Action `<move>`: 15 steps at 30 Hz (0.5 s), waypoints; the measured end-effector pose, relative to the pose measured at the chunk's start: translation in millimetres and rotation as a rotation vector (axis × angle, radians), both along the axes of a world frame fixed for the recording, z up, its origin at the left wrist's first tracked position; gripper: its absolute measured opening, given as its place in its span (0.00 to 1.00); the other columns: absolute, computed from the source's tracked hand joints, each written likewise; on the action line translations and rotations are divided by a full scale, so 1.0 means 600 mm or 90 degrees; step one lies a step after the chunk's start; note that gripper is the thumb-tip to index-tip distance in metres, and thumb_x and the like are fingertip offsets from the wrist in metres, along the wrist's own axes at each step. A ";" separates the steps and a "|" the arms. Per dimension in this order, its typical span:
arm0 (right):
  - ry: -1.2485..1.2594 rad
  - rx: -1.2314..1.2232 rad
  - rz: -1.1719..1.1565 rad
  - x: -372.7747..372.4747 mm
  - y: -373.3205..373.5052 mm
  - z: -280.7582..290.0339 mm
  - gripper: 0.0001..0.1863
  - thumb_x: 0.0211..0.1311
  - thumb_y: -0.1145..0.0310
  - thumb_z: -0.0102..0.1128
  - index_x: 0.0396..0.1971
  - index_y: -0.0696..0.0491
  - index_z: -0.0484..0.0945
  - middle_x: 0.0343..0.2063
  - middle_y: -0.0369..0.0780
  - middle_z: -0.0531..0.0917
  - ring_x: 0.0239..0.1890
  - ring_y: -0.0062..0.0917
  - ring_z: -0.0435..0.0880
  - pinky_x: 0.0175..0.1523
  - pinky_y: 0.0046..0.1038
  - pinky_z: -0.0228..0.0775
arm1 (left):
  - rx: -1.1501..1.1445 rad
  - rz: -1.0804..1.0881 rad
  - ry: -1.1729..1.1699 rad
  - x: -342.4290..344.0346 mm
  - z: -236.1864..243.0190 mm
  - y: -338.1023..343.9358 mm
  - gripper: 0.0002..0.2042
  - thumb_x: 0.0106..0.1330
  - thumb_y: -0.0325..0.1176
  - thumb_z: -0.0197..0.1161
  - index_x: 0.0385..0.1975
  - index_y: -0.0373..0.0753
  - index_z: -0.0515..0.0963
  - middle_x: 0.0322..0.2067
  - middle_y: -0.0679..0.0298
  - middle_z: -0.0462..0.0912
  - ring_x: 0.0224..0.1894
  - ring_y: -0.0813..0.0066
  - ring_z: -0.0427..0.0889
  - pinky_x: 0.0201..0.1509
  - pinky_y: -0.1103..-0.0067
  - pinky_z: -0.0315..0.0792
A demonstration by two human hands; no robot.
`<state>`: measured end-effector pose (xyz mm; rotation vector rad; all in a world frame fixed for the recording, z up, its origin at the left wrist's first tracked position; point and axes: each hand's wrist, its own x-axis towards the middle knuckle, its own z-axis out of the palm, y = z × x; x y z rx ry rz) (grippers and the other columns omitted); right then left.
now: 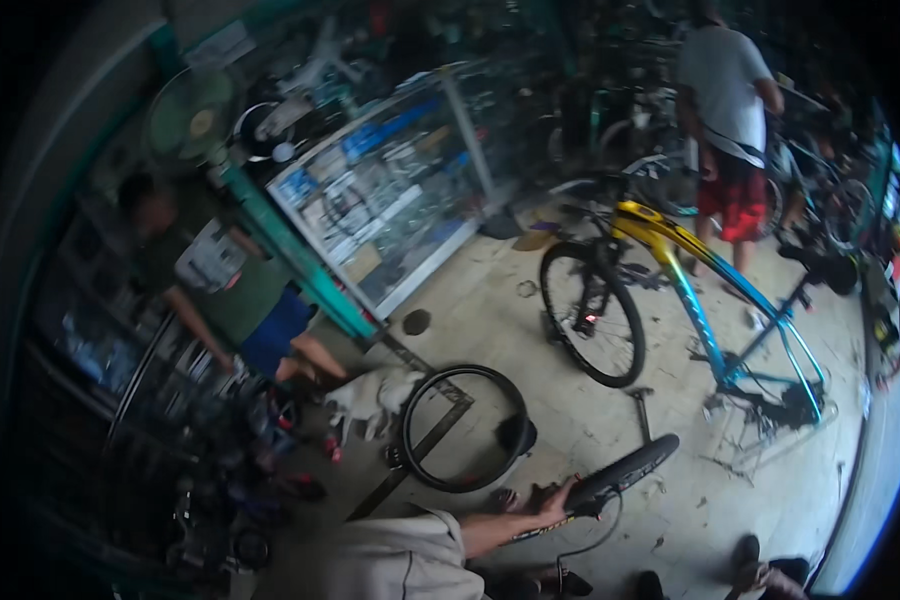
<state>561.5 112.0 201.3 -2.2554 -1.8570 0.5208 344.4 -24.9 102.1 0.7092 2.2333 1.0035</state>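
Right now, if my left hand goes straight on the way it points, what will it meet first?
The left hand would probably meet the black tyre first; it seems to touch it now, but depth is unclear.

The held tyre (638, 466) is black with pale lettering; the ring tyre (407, 440) is plain black. The frame (697, 316) runs from yellow with dark markings to bright blue, its front tyre (634, 350) black. The near sleeve (380, 550) is beige. One shirt (730, 85) is white, above red shorts (742, 205); another shirt (238, 285) is dark green with a pale print, above blue shorts (280, 330). The post (295, 268) is teal, the animal (370, 395) whitish, the floor (595, 415) pale.
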 end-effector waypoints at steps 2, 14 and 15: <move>-0.002 -0.008 0.066 -0.029 0.006 0.010 0.16 0.45 0.62 0.64 0.34 0.55 0.88 0.33 0.48 0.88 0.38 0.43 0.88 0.49 0.41 0.80 | -0.236 -0.063 0.127 0.004 0.038 0.039 0.55 0.49 0.55 0.78 0.75 0.45 0.52 0.61 0.48 0.75 0.54 0.46 0.81 0.55 0.49 0.71; -0.041 -0.058 0.220 -0.114 -0.014 0.021 0.15 0.48 0.62 0.64 0.34 0.55 0.87 0.33 0.46 0.88 0.36 0.41 0.87 0.47 0.40 0.80 | -0.273 0.010 0.065 -0.002 0.059 0.033 0.51 0.58 0.49 0.73 0.78 0.60 0.45 0.60 0.34 0.70 0.51 0.42 0.81 0.53 0.52 0.73; -0.045 -0.063 0.224 -0.116 -0.015 0.020 0.15 0.48 0.62 0.64 0.34 0.55 0.87 0.33 0.46 0.88 0.36 0.40 0.87 0.47 0.39 0.80 | -0.264 -0.004 0.061 -0.004 0.073 0.023 0.49 0.60 0.47 0.72 0.78 0.60 0.46 0.60 0.35 0.71 0.49 0.44 0.82 0.50 0.53 0.74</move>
